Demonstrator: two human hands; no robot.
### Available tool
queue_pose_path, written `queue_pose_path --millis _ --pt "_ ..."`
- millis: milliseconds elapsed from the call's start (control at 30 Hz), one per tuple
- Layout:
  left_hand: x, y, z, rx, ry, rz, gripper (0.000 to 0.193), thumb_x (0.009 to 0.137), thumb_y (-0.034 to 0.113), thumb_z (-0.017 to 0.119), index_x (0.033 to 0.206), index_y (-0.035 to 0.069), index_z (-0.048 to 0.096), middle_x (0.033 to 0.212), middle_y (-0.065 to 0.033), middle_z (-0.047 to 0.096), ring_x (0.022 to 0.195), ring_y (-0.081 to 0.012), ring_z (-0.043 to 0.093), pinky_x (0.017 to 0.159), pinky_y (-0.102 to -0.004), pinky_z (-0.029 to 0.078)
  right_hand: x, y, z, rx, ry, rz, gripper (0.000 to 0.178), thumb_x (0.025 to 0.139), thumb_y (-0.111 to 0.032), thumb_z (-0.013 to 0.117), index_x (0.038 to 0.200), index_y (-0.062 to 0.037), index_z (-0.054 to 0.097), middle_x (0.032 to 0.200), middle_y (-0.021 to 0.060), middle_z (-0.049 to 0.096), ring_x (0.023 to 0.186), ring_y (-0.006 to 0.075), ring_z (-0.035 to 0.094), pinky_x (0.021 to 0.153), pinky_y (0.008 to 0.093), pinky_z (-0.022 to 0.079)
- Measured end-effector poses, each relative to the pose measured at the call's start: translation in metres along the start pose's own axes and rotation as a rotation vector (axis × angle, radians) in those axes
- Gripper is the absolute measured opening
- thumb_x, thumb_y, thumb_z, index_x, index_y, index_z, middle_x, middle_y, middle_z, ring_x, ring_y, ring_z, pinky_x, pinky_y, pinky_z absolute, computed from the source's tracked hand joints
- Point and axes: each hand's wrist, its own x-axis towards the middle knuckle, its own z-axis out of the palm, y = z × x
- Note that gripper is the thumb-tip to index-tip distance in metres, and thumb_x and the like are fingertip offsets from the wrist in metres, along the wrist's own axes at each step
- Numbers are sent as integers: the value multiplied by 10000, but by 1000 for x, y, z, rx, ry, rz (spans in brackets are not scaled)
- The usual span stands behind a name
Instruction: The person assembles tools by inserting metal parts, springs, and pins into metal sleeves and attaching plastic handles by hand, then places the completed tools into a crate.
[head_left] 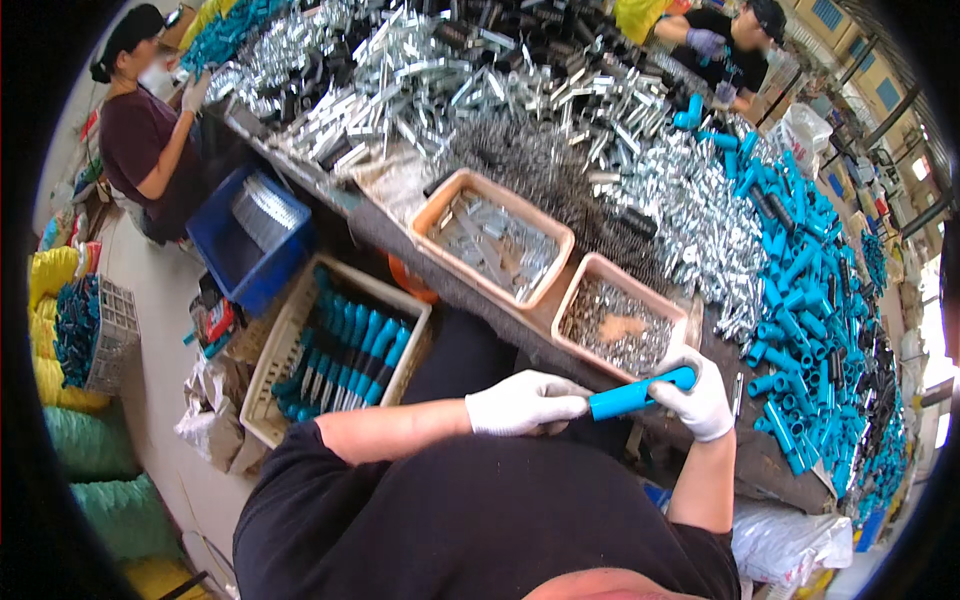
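Note:
Both my hands wear white gloves and meet at a teal plastic tube (630,399), held in front of my chest at a slight tilt. My right hand (700,398) grips its right end, thumb across the near side. The fingers of my left hand (528,404) are closed against the left end; whether they also pinch a small part is hidden. Just beyond the tube, a pink tray (570,345) of small metal pieces sits on the bench edge. Left of that tray is another pink tray (425,232), with flat metal strips in it.
Piles of silver metal parts (400,95), springs (520,150) and teal tubes (800,290) cover the bench. A cream crate (262,385) of teal-handled pieces stands at my left, near a blue bin (215,235). Two people work at the far left and far right.

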Motion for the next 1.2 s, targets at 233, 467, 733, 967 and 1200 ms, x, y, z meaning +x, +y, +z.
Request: queue_pose_path --millis 233,467,733,967,1200 --pt "0 -7 -5 -47 -66 -37 460 974 379 517 1313 68 541 705 32 510 568 -37 402 502 -195 328 -9 9 31 11 174 -59 104 862 -105 608 810 -16 618 693 32 610 538 53 529 489 204 411" --pt "-1 -16 -10 -36 -48 -39 356 975 417 500 958 82 621 673 31 529 537 -33 414 479 -194 330 -6 -8 34 60 116 319 159 888 -158 598 795 -31 621 633 -8 559 492 44 481 459 207 370" --pt "-3 -17 -22 -271 -85 -112 338 977 387 502 1026 74 618 693 21 547 507 -22 407 455 -167 320 6 -9 47 -10 158 65 110 881 -98 592 787 -39 593 662 -19 537 506 40 472 463 212 360" --pt "-7 -27 -25 -185 -12 -57 434 964 396 531 1239 66 593 739 14 572 601 -34 483 498 -173 366 7 -7 54 29 187 131 117 875 -91 580 773 -33 592 663 -10 557 529 41 484 482 212 376" --pt "-8 -29 -27 -128 -36 -2 385 953 440 535 1062 88 644 676 31 540 545 -33 420 489 -192 337 7 -14 54 -78 113 125 130 860 -80 574 750 -18 606 678 8 576 631 65 517 570 236 413"
